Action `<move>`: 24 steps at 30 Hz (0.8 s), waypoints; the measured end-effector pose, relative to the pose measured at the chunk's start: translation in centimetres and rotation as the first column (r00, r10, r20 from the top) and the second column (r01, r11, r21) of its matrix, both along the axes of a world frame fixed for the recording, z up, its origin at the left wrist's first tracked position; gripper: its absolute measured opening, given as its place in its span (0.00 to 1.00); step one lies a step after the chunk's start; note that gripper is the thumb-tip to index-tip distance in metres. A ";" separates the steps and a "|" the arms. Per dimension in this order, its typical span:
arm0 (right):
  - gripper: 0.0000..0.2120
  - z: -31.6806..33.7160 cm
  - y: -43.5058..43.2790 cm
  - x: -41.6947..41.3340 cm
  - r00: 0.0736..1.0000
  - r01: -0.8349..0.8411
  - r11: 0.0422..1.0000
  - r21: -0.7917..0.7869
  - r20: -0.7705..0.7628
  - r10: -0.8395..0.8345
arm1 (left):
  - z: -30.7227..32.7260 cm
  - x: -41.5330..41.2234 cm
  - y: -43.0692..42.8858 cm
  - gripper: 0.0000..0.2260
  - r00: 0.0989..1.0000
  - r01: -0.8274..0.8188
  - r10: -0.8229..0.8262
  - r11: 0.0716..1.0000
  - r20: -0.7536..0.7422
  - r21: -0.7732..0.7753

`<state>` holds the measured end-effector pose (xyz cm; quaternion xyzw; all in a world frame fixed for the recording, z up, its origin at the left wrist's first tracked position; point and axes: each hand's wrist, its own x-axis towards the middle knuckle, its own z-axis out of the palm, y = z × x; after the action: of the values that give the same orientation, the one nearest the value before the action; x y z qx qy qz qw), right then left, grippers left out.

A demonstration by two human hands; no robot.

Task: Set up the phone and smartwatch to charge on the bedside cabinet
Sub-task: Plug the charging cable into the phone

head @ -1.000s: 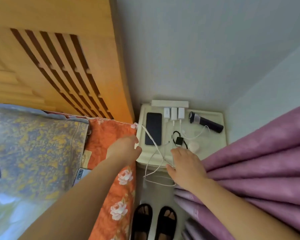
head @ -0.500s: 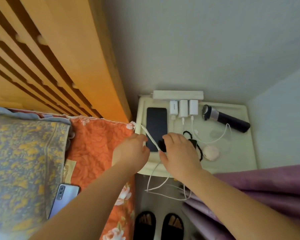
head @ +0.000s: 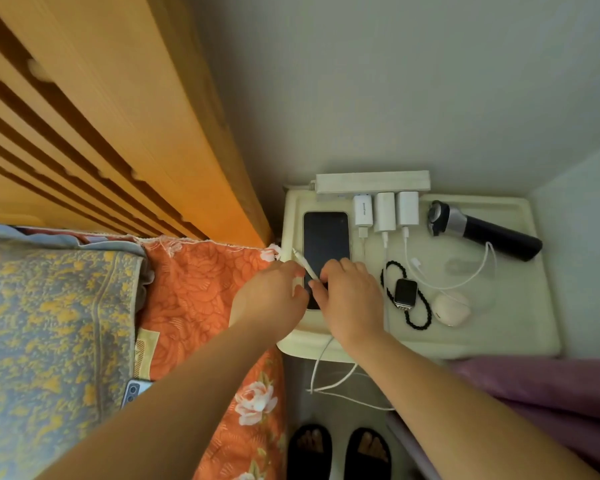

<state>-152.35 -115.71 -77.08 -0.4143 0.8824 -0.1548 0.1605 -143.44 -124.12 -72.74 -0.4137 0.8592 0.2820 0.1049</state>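
Both hands [head: 326, 296] meet over the phone [head: 325, 237] on the cream cabinet [head: 492, 337].

The person's two forearms are bare from the lower edge of the view to the wrists, with no sleeve over them. The left hand [head: 270, 296] and the right hand [head: 352, 299] carry no ring, watch or glove. Lower down, both feet [head: 340, 445] wear black open-toed slippers [head: 309, 455], each with a broad band across the foot and the toes showing.
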 end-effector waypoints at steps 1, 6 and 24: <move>0.11 0.1 0.2 0.0 0.998 0.037 0.999 -0.029 0.049 -0.035 | -0.1 -0.2 -0.1 0.15 1.000 -0.010 0.010 1.000 0.002 0.013; 0.11 1.1 2.9 -0.2 0.964 0.170 0.981 -0.096 0.222 -0.145 | -0.4 -1.6 0.2 0.17 0.989 -0.149 0.150 0.984 -0.004 0.096; 0.07 0.6 12.0 1.1 0.830 0.266 0.964 0.006 0.508 -0.232 | -2.8 -6.2 3.3 0.32 0.899 -0.437 0.436 0.899 0.025 0.036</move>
<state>-151.25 -103.75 -76.48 -0.2459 0.8506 -0.3056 0.3502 -149.62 -120.85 -75.50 -0.5958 0.7378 0.3125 0.0543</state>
